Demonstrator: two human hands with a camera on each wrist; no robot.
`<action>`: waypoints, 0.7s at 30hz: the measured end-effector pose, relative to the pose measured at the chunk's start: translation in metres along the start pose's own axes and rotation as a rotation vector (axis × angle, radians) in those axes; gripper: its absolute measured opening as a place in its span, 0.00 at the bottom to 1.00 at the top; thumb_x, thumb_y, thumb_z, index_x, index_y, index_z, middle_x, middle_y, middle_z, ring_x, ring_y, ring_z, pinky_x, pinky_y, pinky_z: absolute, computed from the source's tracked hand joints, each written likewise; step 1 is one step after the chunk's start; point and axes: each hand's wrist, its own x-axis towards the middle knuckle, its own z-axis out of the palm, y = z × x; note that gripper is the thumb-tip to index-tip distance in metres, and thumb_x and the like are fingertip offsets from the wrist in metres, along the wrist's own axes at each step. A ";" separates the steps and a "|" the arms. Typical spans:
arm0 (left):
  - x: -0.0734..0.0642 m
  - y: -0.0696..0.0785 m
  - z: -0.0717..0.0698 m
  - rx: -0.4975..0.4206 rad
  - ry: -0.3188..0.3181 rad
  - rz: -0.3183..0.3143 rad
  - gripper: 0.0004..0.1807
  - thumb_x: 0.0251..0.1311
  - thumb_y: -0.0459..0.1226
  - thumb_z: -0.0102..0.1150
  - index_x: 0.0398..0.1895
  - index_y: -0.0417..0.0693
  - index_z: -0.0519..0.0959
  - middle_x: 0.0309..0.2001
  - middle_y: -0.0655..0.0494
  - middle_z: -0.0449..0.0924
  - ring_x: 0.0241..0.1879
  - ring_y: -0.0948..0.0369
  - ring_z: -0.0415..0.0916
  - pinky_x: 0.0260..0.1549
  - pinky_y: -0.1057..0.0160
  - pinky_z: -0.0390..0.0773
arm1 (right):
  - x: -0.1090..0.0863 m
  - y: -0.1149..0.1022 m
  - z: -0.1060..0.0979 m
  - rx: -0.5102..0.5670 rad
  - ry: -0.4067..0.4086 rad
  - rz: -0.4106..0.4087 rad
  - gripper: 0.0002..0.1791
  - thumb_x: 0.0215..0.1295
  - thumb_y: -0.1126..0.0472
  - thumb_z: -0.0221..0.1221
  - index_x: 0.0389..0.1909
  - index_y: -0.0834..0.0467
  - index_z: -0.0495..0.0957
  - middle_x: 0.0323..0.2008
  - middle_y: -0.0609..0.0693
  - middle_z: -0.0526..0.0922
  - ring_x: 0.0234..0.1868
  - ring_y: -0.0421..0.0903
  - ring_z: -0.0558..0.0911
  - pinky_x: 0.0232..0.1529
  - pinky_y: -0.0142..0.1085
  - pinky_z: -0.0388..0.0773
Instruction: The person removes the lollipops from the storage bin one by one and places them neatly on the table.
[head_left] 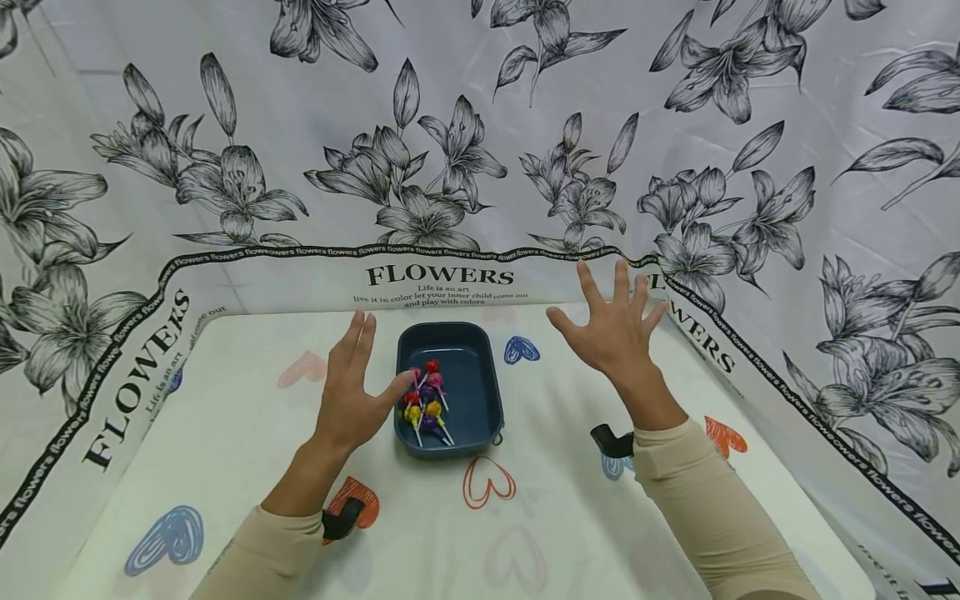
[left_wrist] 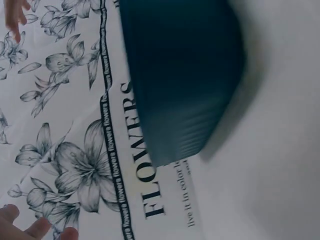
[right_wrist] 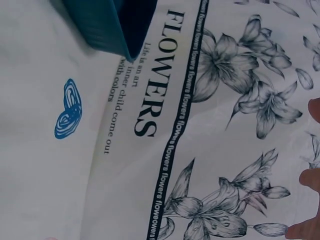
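Observation:
A dark blue rectangular bin stands on the table, with several wrapped lollipops in red, pink, yellow and purple lying in its left part. My left hand is raised at the bin's left side, fingers straight, its thumb overlapping the rim in the head view. Off to the right, my right hand hovers with spread fingers and holds nothing. The left wrist view shows the bin's outer wall close by and fingertips at the lower left. In the right wrist view the bin's corner is at the top.
A white cloth with heart prints covers the table. Behind and at both sides hangs a white curtain with black flower drawings and lettering. Each wrist carries a black strap piece by the sleeve.

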 end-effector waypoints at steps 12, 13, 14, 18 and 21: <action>-0.033 -0.017 0.031 -0.139 -0.123 -0.109 0.44 0.49 0.51 0.57 0.66 0.66 0.43 0.66 0.66 0.39 0.63 0.59 0.40 0.52 0.41 0.51 | -0.003 -0.005 0.003 0.001 0.004 -0.024 0.44 0.44 0.22 0.35 0.64 0.32 0.39 0.65 0.51 0.27 0.62 0.57 0.26 0.48 0.62 0.19; -0.035 -0.019 0.033 -0.137 -0.128 -0.122 0.44 0.49 0.52 0.57 0.66 0.67 0.43 0.66 0.66 0.39 0.63 0.58 0.40 0.52 0.40 0.51 | -0.003 -0.005 0.003 0.006 0.005 -0.027 0.44 0.44 0.22 0.35 0.64 0.32 0.39 0.65 0.51 0.27 0.62 0.57 0.26 0.47 0.61 0.18; -0.036 -0.020 0.035 -0.137 -0.135 -0.135 0.44 0.49 0.52 0.56 0.66 0.68 0.43 0.66 0.66 0.38 0.64 0.58 0.40 0.51 0.40 0.51 | -0.004 -0.006 0.003 0.012 0.007 -0.030 0.44 0.44 0.23 0.35 0.64 0.32 0.39 0.65 0.51 0.27 0.62 0.57 0.26 0.47 0.61 0.18; -0.041 -0.022 0.039 -0.164 -0.170 -0.187 0.43 0.49 0.54 0.55 0.66 0.70 0.42 0.66 0.67 0.38 0.64 0.57 0.40 0.51 0.39 0.50 | -0.004 -0.008 0.004 0.033 0.024 -0.048 0.44 0.45 0.23 0.37 0.64 0.32 0.41 0.66 0.51 0.28 0.62 0.57 0.28 0.49 0.63 0.22; -0.045 -0.025 0.042 -0.198 -0.211 -0.221 0.43 0.49 0.53 0.55 0.65 0.71 0.42 0.66 0.68 0.38 0.64 0.57 0.39 0.52 0.39 0.48 | -0.004 -0.009 0.005 0.037 0.035 -0.062 0.44 0.45 0.23 0.37 0.64 0.32 0.41 0.66 0.51 0.29 0.62 0.58 0.30 0.49 0.65 0.27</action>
